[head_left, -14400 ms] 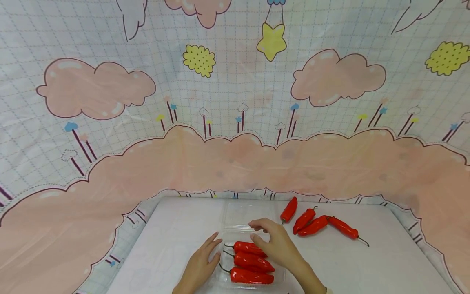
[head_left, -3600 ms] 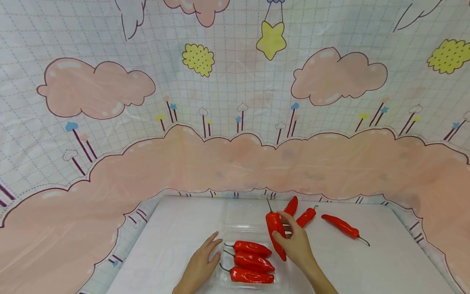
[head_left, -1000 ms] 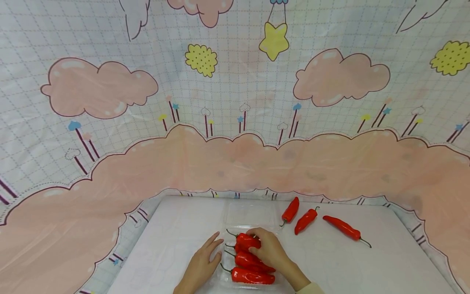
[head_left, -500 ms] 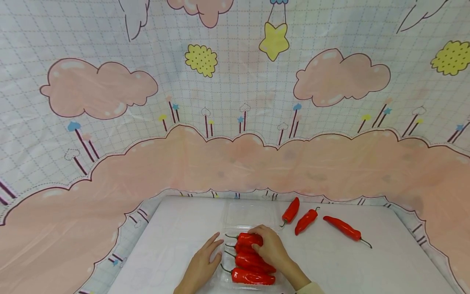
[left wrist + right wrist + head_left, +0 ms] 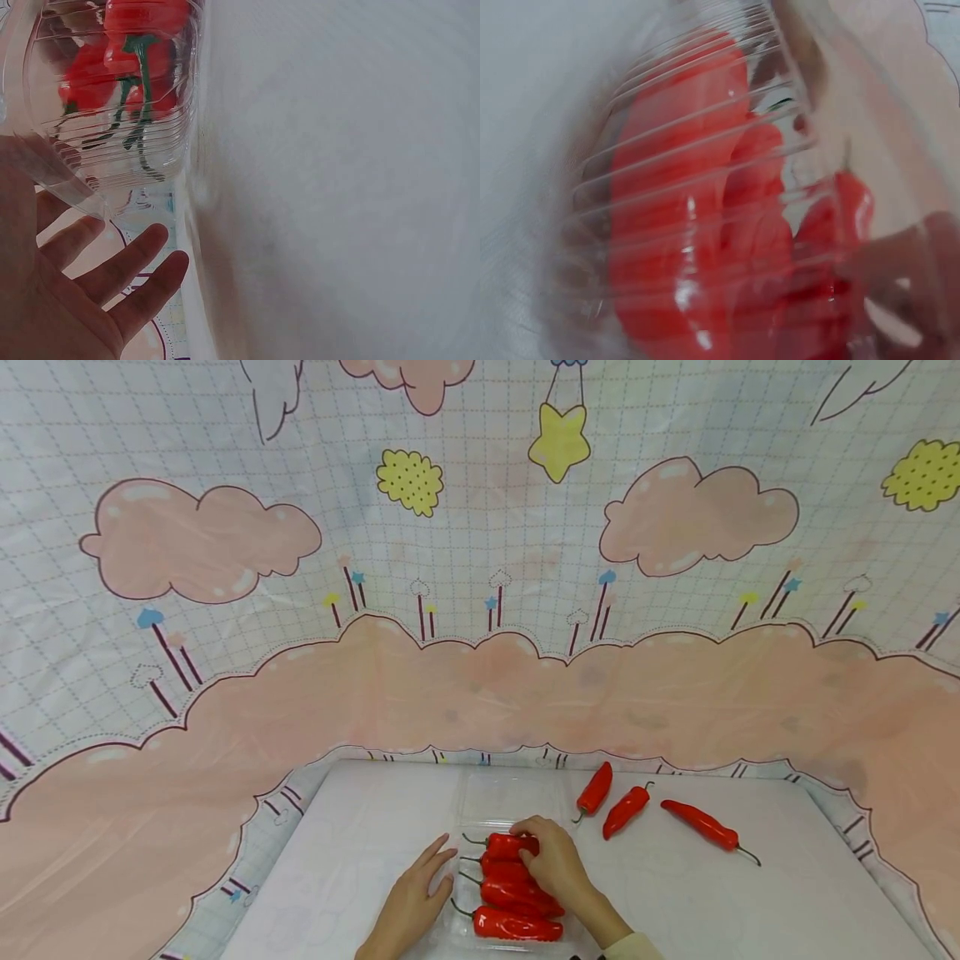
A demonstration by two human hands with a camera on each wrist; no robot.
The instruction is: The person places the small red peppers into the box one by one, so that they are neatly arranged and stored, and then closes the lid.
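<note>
Several red chili peppers lie side by side in a clear plastic box (image 5: 446, 935), green stems pointing left. My right hand (image 5: 561, 864) pinches the farthest chili pepper (image 5: 501, 844) between thumb and fingers, hiding its tip. The nearest chili pepper (image 5: 516, 924) lies along the box's front. At the left wall my left hand (image 5: 408, 897) rests with its fingers spread, holding nothing. The left wrist view has that left hand (image 5: 90, 285) against the clear wall, chili stems (image 5: 139, 90) showing through. In the blurred right wrist view, chili peppers (image 5: 675, 202) show through the ribbed wall.
The box's transparent lid (image 5: 513, 797) lies folded back behind it. Three loose chili peppers lie at the back right: an upright one (image 5: 595, 792), a slanted one (image 5: 626, 811) and a long one (image 5: 705, 827). A cartoon-printed cloth (image 5: 480, 693) hangs behind the white table (image 5: 337, 827).
My right hand has brought one chili pepper from the loose group into the box, behind the other three. Over the last second it shifts slightly back and right. My left hand stays put.
</note>
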